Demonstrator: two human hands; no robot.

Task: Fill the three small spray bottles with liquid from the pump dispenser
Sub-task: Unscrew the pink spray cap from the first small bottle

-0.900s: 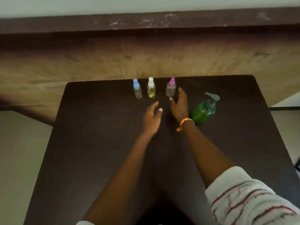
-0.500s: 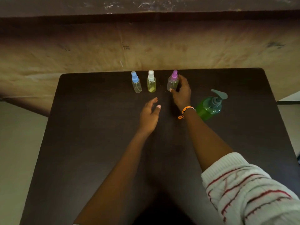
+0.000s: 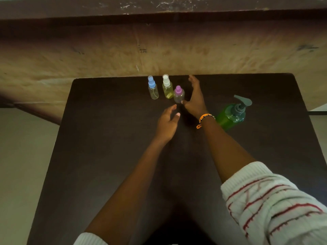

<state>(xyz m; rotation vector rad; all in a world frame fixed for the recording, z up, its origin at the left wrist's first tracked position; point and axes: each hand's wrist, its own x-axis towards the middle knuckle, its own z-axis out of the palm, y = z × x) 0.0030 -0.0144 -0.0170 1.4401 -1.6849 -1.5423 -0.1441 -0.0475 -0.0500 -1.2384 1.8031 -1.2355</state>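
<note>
The right hand, fingers straight, thumb touching the purple-capped bottle, has it nearer than the other 2 bottles, probably for uncapping. The left hand hovers open, empty. The pump dispenser stands right.

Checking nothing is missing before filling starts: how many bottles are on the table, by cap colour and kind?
Blue-capped spray bottle: 1
White-capped spray bottle: 1
Purple-capped spray bottle: 1
Green pump dispenser: 1
Total: 4
</note>
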